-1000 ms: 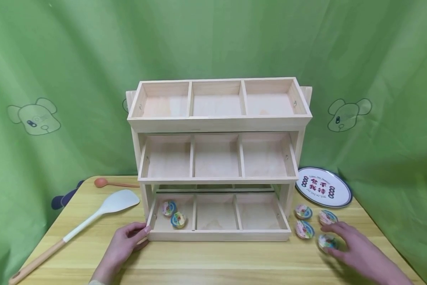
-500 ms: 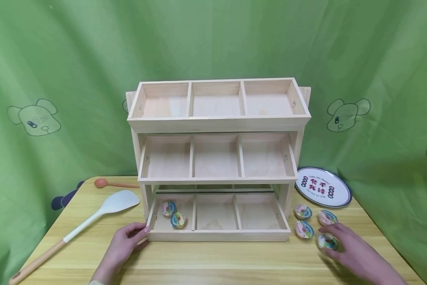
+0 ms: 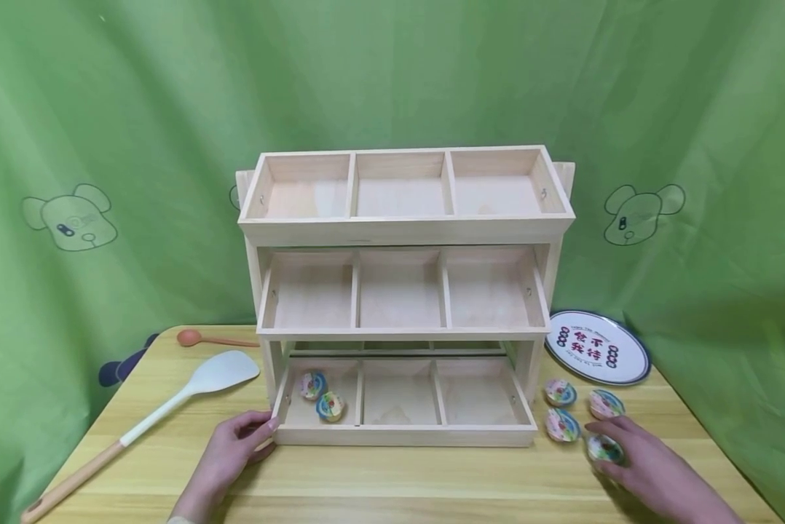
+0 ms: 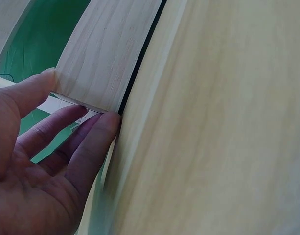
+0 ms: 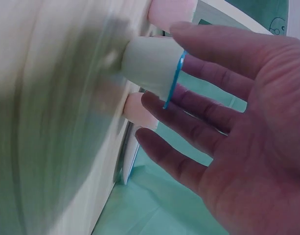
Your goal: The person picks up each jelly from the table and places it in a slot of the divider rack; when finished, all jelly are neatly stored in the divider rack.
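Note:
My left hand (image 3: 235, 451) holds the left front corner of the wooden rack's bottom tray (image 3: 399, 436). In the left wrist view, its thumb lies at one edge of the front board (image 4: 108, 49) and the fingertips at the other. At the right, my right hand (image 3: 651, 466) reaches around a jelly cup (image 3: 605, 448) that stands on the table. Its thumb and spread fingers lie on either side of the cup (image 5: 152, 66), close to the blue-edged lid. Three other jelly cups (image 3: 563, 425) stand beside it. Two more cups (image 3: 330, 406) lie in the bottom tray's left compartment.
Above are the rack's middle tray (image 3: 402, 291) and top tray (image 3: 405, 231), each with three compartments. An oval plate (image 3: 596, 346) lies behind the loose cups. At the left are a white spatula (image 3: 218, 371) and a red spoon (image 3: 189, 337). Green cloth (image 3: 392, 73) hangs behind.
My right hand has shifted slightly left around the nearest jelly cup. The left hand keeps its place at the tray corner. The head view has shifted a little.

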